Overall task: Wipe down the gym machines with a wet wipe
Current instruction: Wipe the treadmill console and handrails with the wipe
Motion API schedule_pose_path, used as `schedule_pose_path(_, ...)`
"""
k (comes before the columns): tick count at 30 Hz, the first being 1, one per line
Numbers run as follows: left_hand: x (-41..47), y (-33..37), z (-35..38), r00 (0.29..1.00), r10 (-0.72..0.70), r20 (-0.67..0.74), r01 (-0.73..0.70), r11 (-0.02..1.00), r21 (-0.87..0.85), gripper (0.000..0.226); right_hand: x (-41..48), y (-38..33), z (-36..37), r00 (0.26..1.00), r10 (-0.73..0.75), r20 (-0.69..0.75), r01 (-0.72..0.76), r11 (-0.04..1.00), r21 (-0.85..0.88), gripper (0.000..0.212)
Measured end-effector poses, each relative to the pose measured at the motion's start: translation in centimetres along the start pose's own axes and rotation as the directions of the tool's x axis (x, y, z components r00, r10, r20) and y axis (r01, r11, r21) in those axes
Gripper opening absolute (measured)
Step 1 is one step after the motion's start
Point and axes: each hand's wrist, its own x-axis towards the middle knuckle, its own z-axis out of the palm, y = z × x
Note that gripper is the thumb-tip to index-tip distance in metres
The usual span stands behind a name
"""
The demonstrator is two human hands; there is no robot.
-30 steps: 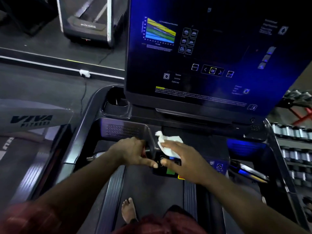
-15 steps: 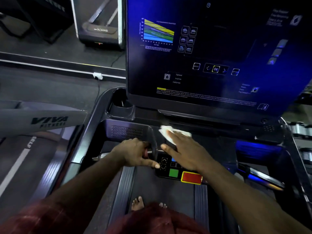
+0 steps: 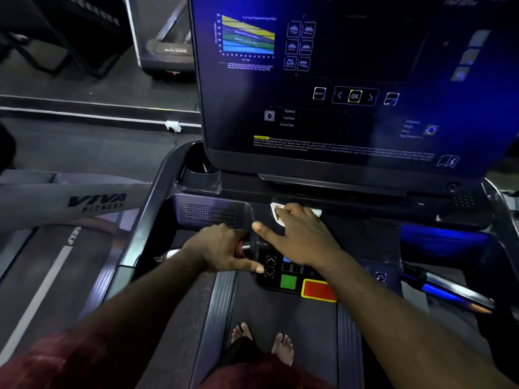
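I stand on a treadmill with a big dark console screen [image 3: 351, 88] in front of me. My right hand [image 3: 297, 234] lies flat on a white wet wipe [image 3: 276, 213] and presses it onto the black ledge [image 3: 365, 217] just under the screen; most of the wipe is hidden beneath the fingers. My left hand [image 3: 222, 247] grips the short black handle bar [image 3: 248, 245] left of the button panel [image 3: 292, 276], thumb stretched toward the arrow keys. A green button [image 3: 288, 282] and a red stop button [image 3: 318, 290] sit on the panel below my right wrist.
A cup holder [image 3: 199, 169] sits at the console's left corner, a speaker grille [image 3: 209, 213] below it. The right handrail [image 3: 449, 293] glows blue. My bare feet [image 3: 261, 343] stand on the belt. A grey VIVA machine arm [image 3: 73, 203] lies left; another treadmill [image 3: 165, 54] stands beyond.
My right hand has slid the wipe forward, from over the button panel up to the ledge under the screen. My left hand has kept its hold on the handle bar.
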Motion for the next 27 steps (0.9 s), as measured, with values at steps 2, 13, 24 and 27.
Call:
schedule_pose_path(2,-0.1,0.1,0.1,1.000,-0.006,-0.022,0.006,1.000,0.017,0.105,-1.0,0.2,-0.6,0.999,-0.037,0.001,0.037,0.999,0.021,0.109)
schedule_pose_path(13,-1.0,1.1,-1.1,0.998,0.030,-0.062,-0.032,0.999,-0.027,0.096,-9.0,1.9,0.2,0.998,-0.046,-0.035,0.038,0.975,-0.217,0.105)
schedule_pose_path(24,-1.0,1.3,-0.7,0.995,-0.053,-0.082,0.060,0.995,0.081,0.104,0.9,-1.3,0.5,0.975,-0.176,0.135,0.173,0.984,0.033,0.098)
schedule_pose_path(27,-1.0,1.2,-0.8,0.994,-0.042,-0.101,0.046,0.998,0.039,0.107,0.4,0.5,0.4,0.983,-0.167,0.076,0.169,0.986,-0.016,0.083)
